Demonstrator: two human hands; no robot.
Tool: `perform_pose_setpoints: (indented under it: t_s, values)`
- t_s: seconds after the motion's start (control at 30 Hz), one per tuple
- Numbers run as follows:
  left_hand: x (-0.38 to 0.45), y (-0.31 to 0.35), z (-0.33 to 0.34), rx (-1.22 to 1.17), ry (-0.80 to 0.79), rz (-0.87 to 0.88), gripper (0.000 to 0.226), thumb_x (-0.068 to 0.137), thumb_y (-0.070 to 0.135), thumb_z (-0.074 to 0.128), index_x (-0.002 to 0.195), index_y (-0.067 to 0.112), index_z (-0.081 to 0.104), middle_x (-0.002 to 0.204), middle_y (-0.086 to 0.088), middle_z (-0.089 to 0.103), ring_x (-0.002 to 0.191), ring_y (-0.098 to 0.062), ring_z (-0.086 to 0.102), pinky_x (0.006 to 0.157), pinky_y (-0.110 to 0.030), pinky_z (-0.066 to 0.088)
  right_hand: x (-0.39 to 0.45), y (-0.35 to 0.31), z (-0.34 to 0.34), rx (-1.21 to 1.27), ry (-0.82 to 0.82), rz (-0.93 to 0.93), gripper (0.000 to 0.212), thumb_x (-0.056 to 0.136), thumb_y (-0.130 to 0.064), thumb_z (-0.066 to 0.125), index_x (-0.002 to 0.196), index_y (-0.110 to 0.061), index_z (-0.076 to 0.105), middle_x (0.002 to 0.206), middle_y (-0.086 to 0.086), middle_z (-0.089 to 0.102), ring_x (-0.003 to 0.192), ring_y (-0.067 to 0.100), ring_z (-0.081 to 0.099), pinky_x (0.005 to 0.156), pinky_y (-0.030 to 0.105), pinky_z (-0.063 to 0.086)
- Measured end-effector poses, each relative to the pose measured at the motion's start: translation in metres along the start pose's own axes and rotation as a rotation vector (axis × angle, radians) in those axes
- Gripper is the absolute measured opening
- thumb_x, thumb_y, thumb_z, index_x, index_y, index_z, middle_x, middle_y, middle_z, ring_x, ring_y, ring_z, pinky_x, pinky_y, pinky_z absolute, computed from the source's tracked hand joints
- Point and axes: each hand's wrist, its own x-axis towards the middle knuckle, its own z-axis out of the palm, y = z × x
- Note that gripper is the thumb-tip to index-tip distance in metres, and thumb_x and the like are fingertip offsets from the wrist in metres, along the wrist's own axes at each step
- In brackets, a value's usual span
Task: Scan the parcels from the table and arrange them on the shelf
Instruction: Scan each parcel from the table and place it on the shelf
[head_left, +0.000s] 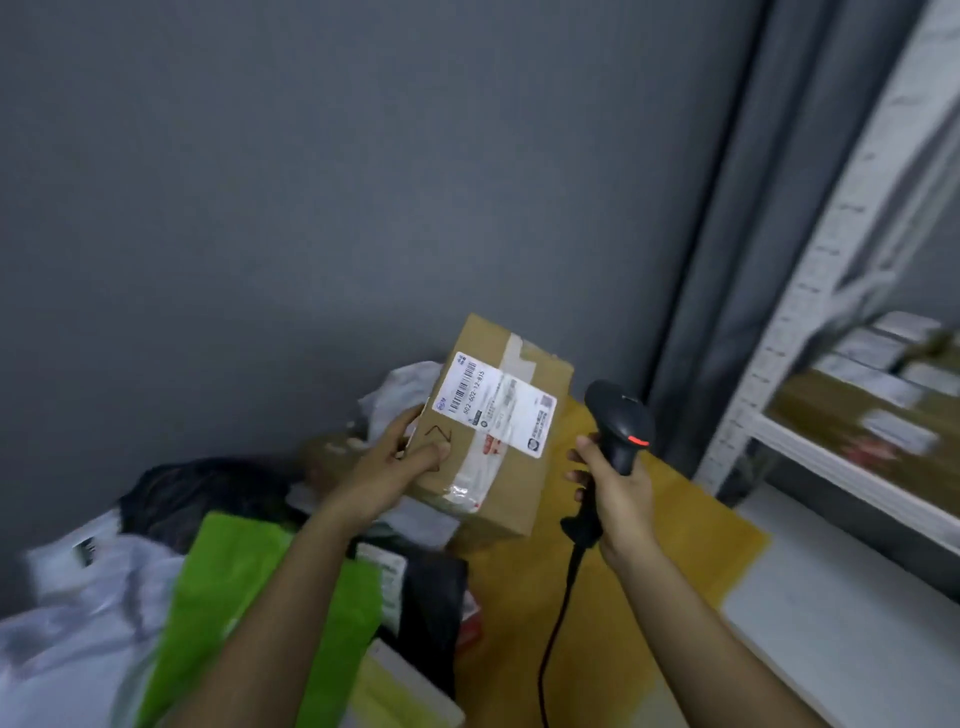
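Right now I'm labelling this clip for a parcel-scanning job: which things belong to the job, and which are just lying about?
In the job:
- cardboard box, held by the left hand
- barcode scanner, gripped by the right hand
- green parcel, black parcel and white parcels on the yellow table
- white shelf

Lying about:
- grey curtain
- grey wall

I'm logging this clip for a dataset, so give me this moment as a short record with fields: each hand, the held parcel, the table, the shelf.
left hand: grips the box at its left edge, lifted above the table
right hand: holds the scanner, red light showing
label: faces up, barcode visible
table: yellow top, bags piled at left, a green bag among them
shelf: white, at right, blurred parcels on it
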Motion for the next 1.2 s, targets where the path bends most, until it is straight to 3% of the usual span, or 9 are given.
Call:
perform_pose_setpoints:
  t_s: [0.17, 0.27, 0.4, 0.53, 0.7, 0.83, 0.93, 1.1, 1.2]
  values:
    - [0.034, 0.034, 0.129, -0.009, -0.291, 0.071, 0.043, 0.09, 0.042, 0.059, 0.13, 0.039, 0.044, 0.119, 0.014, 0.064, 0.101, -0.001, 0.065, 0.084, -0.021, 0.051, 0.004, -0.042, -0.108, 0.045, 0.202, -0.094, 0.027, 0.086, -0.02, 0.072, 0.109, -0.015, 0.061, 0.093, 0.003, 0.072, 0.076, 0.015, 0.069, 0.059, 0.029, 0.046]
    - [0.047, 0.047, 0.21, -0.025, -0.412, 0.061, 0.059, 0.083, 0.05, 0.065, 0.135, 0.036, 0.042, 0.119, 0.012, 0.065, 0.102, -0.005, 0.066, 0.095, -0.034, 0.05, 0.001, -0.062, -0.178, 0.037, 0.286, -0.125, 0.024, 0.084, -0.026, 0.072, 0.106, -0.021, 0.064, 0.09, 0.003, 0.074, 0.08, 0.017, 0.069, 0.066, 0.035, 0.047]
    - [0.049, 0.064, 0.324, -0.018, -0.546, 0.026, 0.062, 0.085, 0.045, 0.063, 0.139, 0.032, 0.034, 0.121, 0.01, 0.061, 0.106, -0.011, 0.063, 0.095, -0.035, 0.05, -0.005, -0.083, -0.276, 0.046, 0.421, -0.129, 0.051, 0.068, -0.045, 0.083, 0.11, -0.02, 0.065, 0.098, 0.008, 0.074, 0.096, 0.031, 0.069, 0.076, 0.046, 0.049]
    - [0.045, 0.081, 0.437, 0.025, -0.68, 0.014, 0.083, 0.069, 0.066, 0.069, 0.138, 0.036, 0.037, 0.123, 0.012, 0.061, 0.11, -0.013, 0.06, 0.1, -0.042, 0.047, -0.015, -0.104, -0.379, 0.033, 0.541, -0.1, 0.049, 0.072, -0.046, 0.079, 0.11, -0.019, 0.064, 0.1, 0.007, 0.074, 0.098, 0.028, 0.069, 0.076, 0.043, 0.047]
    - [0.027, 0.102, 0.568, 0.03, -0.838, -0.034, 0.067, 0.073, 0.065, 0.066, 0.13, 0.043, 0.038, 0.12, 0.012, 0.062, 0.11, -0.015, 0.061, 0.101, -0.046, 0.045, -0.028, -0.139, -0.501, 0.026, 0.698, -0.135, 0.057, 0.068, -0.054, 0.075, 0.114, -0.022, 0.063, 0.102, 0.002, 0.074, 0.091, 0.022, 0.067, 0.069, 0.036, 0.043]
    - [0.015, 0.116, 0.634, 0.09, -0.961, -0.043, 0.059, 0.082, 0.053, 0.065, 0.133, 0.034, 0.041, 0.117, 0.012, 0.062, 0.105, -0.009, 0.062, 0.095, -0.035, 0.048, -0.038, -0.158, -0.571, 0.057, 0.852, -0.172, 0.042, 0.081, -0.047, 0.07, 0.116, -0.026, 0.061, 0.11, -0.002, 0.071, 0.101, 0.023, 0.066, 0.069, 0.035, 0.043]
    - [0.014, 0.132, 0.673, 0.178, -1.03, -0.011, 0.051, 0.083, 0.043, 0.068, 0.128, 0.032, 0.046, 0.115, 0.009, 0.063, 0.099, -0.008, 0.063, 0.081, -0.026, 0.049, -0.041, -0.168, -0.616, 0.088, 0.995, -0.161, 0.044, 0.08, -0.049, 0.072, 0.115, -0.026, 0.059, 0.102, 0.004, 0.068, 0.08, 0.021, 0.059, 0.069, 0.036, 0.044]
    - [0.032, 0.144, 0.733, 0.261, -1.133, 0.0, 0.064, 0.065, 0.049, 0.076, 0.124, 0.033, 0.056, 0.11, 0.006, 0.069, 0.097, -0.011, 0.068, 0.091, -0.034, 0.052, -0.036, -0.172, -0.671, 0.017, 1.02, -0.135, 0.039, 0.083, -0.034, 0.074, 0.115, -0.016, 0.058, 0.1, 0.005, 0.064, 0.07, 0.019, 0.051, 0.064, 0.034, 0.044]
    - [0.043, 0.15, 0.774, 0.263, -1.167, 0.008, 0.058, 0.066, 0.047, 0.073, 0.12, 0.033, 0.059, 0.111, 0.006, 0.068, 0.1, -0.012, 0.066, 0.091, -0.034, 0.052, -0.026, -0.168, -0.695, -0.022, 1.022, -0.118, 0.031, 0.085, -0.026, 0.072, 0.108, -0.01, 0.058, 0.091, 0.006, 0.06, 0.072, 0.018, 0.052, 0.064, 0.032, 0.043]
